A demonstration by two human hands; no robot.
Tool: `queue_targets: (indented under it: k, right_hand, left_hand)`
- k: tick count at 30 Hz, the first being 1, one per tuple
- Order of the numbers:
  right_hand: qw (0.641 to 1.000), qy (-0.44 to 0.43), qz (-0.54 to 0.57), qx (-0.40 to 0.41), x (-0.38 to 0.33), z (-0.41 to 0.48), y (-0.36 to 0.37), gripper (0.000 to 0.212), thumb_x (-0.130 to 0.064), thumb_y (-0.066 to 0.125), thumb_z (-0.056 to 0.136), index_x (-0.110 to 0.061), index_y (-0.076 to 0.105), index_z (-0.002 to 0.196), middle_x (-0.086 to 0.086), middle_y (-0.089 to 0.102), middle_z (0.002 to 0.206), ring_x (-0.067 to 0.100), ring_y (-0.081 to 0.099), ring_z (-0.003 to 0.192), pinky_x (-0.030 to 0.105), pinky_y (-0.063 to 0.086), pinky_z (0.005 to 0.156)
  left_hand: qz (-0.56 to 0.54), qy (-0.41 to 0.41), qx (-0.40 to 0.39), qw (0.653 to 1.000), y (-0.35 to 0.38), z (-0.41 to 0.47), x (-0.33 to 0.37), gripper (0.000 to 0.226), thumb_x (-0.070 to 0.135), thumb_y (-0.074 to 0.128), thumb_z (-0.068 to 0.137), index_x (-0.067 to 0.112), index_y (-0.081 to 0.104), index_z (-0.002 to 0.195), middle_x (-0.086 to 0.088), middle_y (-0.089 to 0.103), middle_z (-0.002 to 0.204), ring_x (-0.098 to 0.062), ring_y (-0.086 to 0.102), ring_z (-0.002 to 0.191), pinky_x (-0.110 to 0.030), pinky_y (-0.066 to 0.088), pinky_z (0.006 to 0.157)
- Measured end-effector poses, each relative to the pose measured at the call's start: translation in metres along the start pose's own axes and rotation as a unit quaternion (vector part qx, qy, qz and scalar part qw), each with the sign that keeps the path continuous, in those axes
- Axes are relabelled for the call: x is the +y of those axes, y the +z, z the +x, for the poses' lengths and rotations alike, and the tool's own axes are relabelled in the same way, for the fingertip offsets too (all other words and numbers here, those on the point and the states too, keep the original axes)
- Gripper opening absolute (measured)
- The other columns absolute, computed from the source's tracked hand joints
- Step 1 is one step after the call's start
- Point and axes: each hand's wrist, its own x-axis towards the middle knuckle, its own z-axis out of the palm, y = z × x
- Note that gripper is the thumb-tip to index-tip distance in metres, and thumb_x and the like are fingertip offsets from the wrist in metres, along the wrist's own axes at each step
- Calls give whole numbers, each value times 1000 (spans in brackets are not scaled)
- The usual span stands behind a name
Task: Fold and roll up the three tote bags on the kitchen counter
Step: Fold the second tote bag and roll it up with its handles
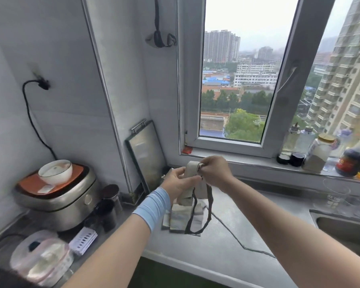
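Above the desk (227, 235), near the window sill (258, 162), both hands hold one tote bag (192, 170), folded to a narrow beige strip. The left hand (178, 185) pinches its lower part. The right hand (215, 173) has its fingers (204, 165) curled round the top, from where the black straps (210, 204) hang in loose loops. Under them on the desk lies more folded cloth (182, 219), probably the other bags; how many I cannot tell.

The bag looks light, soft and limp, so it will likely spring open unless kept taut. It is best gripped across the full width of the fold, with the straps gathered in first. Open room lies right of the cloth, before the sink (341, 227). The front edge is close, and jars (110, 198) crowd the left.
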Motion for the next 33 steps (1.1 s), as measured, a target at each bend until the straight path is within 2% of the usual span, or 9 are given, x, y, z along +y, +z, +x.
queue_targets:
  k: [4,9,11,15,18,22,24,28,33]
  right_hand:
    - [995,70,65,-4,-16,13,3,14,-4,63,75,-8,72,65,-1,54,51,11,44,48,16,35,42]
    - [986,101,133,0,-30,27,-6,10,1,66,79,-2,74,75,10,61,65,19,54,57,22,47,50]
    - [981,98,170,-5,-32,30,-6,11,0,74,77,-8,72,70,12,62,68,19,57,61,29,51,57]
    - [980,111,162,-31,-34,34,-8,7,3,72,82,-4,73,84,14,67,75,17,65,54,26,55,52]
    - [968,130,167,-132,-27,34,-18,18,5,60,92,0,71,105,20,72,98,26,74,85,36,62,74]
    - [931,140,258,-219,-21,30,-24,37,12,40,97,1,61,125,22,64,123,31,64,115,37,56,92]
    - [944,126,224,-206,-23,29,-27,38,13,40,95,-1,65,121,20,67,112,28,67,104,34,58,84]
    - [995,78,0,-66,-29,30,-27,10,3,66,83,-1,73,78,17,70,69,20,68,56,32,62,60]
    - [955,99,189,-207,-20,34,-34,27,11,60,88,6,66,114,23,71,104,29,72,92,39,60,85]
  left_hand:
    - [77,36,82,993,-4,16,5,72,47,91,48,32,56,108,-1,63,119,-14,64,104,-33,55,89]
    - [89,-8,49,995,-3,31,16,98,53,90,41,31,30,116,0,53,123,-19,60,107,-42,52,95]
    - [45,-49,-37,997,1,30,18,92,37,91,50,20,41,125,-10,60,119,-24,63,104,-44,51,97]
    - [60,-75,-124,988,0,32,21,51,28,84,60,10,68,105,-12,68,104,-30,65,98,-36,51,91]
    - [132,-103,-110,980,-8,37,28,43,32,83,58,14,65,92,-5,56,79,-20,52,71,-29,43,66]
    - [191,-112,-106,969,-8,40,40,48,38,83,48,15,69,88,3,63,67,-14,58,65,-27,48,61]
    - [195,-128,-116,966,-6,41,45,53,40,83,50,15,70,95,4,65,69,-14,61,69,-30,51,64]
    - [188,-156,-146,959,-10,39,46,68,43,82,54,18,65,114,0,70,93,-14,63,76,-25,50,61]
    - [193,-110,-117,968,-18,45,38,61,38,85,53,15,69,106,-6,71,95,-25,66,90,-37,54,85]
